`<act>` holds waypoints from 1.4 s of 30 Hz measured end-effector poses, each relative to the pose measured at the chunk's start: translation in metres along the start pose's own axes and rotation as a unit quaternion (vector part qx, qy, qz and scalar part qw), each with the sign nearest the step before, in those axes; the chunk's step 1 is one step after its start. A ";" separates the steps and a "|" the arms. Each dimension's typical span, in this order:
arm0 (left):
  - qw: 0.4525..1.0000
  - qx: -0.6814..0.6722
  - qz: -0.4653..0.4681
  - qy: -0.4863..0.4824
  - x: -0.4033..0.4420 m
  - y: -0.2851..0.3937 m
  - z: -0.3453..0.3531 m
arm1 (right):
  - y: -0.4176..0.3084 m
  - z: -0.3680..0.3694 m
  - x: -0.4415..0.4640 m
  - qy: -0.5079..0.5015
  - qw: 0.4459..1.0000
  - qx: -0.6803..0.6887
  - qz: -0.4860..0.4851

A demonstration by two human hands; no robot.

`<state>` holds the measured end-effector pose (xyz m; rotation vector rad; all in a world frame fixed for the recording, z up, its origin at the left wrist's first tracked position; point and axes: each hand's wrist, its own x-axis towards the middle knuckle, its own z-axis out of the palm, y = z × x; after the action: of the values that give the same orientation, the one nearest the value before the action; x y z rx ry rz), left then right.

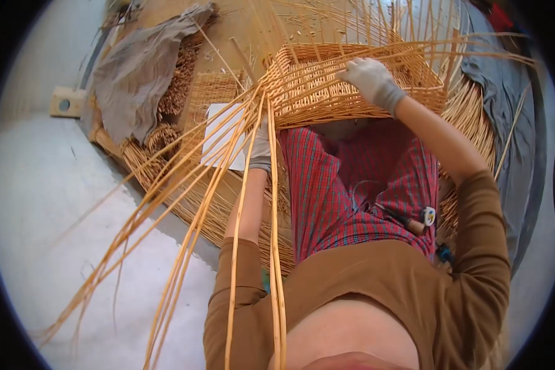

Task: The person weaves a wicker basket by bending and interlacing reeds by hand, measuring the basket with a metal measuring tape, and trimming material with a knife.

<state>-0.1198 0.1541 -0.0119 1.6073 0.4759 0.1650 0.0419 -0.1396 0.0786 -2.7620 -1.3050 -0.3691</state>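
Observation:
A rectangular wicker basket [314, 102] with open weave rests above my lap. Long willow rods [191, 203] fan out from its left corner toward the lower left, and others stretch right across its top. My right hand [371, 80], in a pale glove, is at the basket's upper side, its fingers closed on the willow rods that cross there. Below the left corner is my left hand [260, 148], gloved as well and close to the basket. Rods pass in front of it and its fingers are hidden.
Grey cloth [139, 74] covers bundled willow at the left, and a dark cloth [496, 92] lies at the right over more rods [472, 120]. A white sheet [222, 139] lies beside my left hand. A wooden-handled tool [416, 227] rests on my lap.

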 end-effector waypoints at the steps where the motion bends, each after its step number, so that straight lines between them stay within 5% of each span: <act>1: 1.000 0.004 0.000 -0.023 0.012 -0.001 -0.001 | 0.000 -0.005 0.009 -0.065 0.996 -0.047 -0.032; 2: 0.999 0.005 -0.002 -0.042 0.020 -0.005 -0.003 | 0.000 -0.006 0.014 -0.132 0.985 -0.091 -0.069; 8: 0.993 -0.030 -0.026 -0.110 0.035 -0.035 -0.008 | -0.011 -0.014 0.025 -0.172 0.973 -0.113 -0.103; 10: 0.991 -0.039 -0.036 -0.121 0.032 -0.041 -0.015 | -0.023 -0.025 0.032 -0.240 0.967 0.019 -0.080; 16: 0.981 -0.061 -0.082 -0.162 0.013 -0.079 -0.036 | -0.050 -0.017 0.031 -0.289 0.955 0.059 -0.020; 18: 0.979 -0.074 -0.074 -0.178 0.018 -0.075 -0.035 | -0.041 0.011 -0.003 -0.245 0.947 0.194 -0.077; 22: 0.975 -0.093 -0.042 -0.198 0.038 -0.048 -0.034 | -0.029 0.017 -0.017 -0.227 0.944 0.240 -0.017; 23: 0.955 0.292 0.012 -0.046 0.026 -0.044 -0.013 | -0.019 0.030 -0.017 -0.223 0.929 0.294 0.011; 25: 0.834 0.502 0.231 0.000 0.001 -0.029 0.012 | -0.021 0.041 -0.022 -0.214 0.939 0.269 0.013; 26: 0.868 0.470 0.161 -0.016 -0.021 -0.003 0.033 | -0.022 0.043 -0.024 -0.211 0.945 0.249 0.020; 29: 0.885 0.415 0.206 0.040 -0.015 0.001 0.066 | -0.028 0.047 -0.038 -0.150 0.958 0.244 0.020; 32: 0.857 0.515 -0.002 0.014 0.033 0.001 0.085 | -0.036 0.051 -0.041 -0.145 0.940 0.300 0.080; 34: 0.923 0.308 -0.226 -0.051 0.043 0.023 0.089 | -0.045 0.056 -0.046 -0.094 0.953 0.278 0.075; 37: 0.962 0.212 -0.172 -0.012 0.028 0.032 0.087 | -0.066 0.077 -0.035 -0.021 0.944 0.302 0.132; 38: 0.965 0.204 -0.165 -0.009 0.031 0.014 0.086 | -0.072 0.084 -0.027 -0.005 0.919 0.350 0.183; 40: 0.942 0.255 0.183 0.115 0.046 -0.058 0.088 | -0.079 0.088 -0.002 0.014 0.894 0.387 0.225; 41: 0.943 0.242 0.191 0.122 0.055 -0.075 0.088 | -0.080 0.086 0.015 0.041 0.690 0.650 0.315; 42: 0.971 0.177 0.132 0.093 0.063 -0.087 0.086 | -0.073 0.085 0.031 0.059 0.403 0.837 0.364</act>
<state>-0.0472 0.1022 -0.1176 2.0161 0.4503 0.4565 0.0207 -0.0559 0.0006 -1.0215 0.1222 0.5635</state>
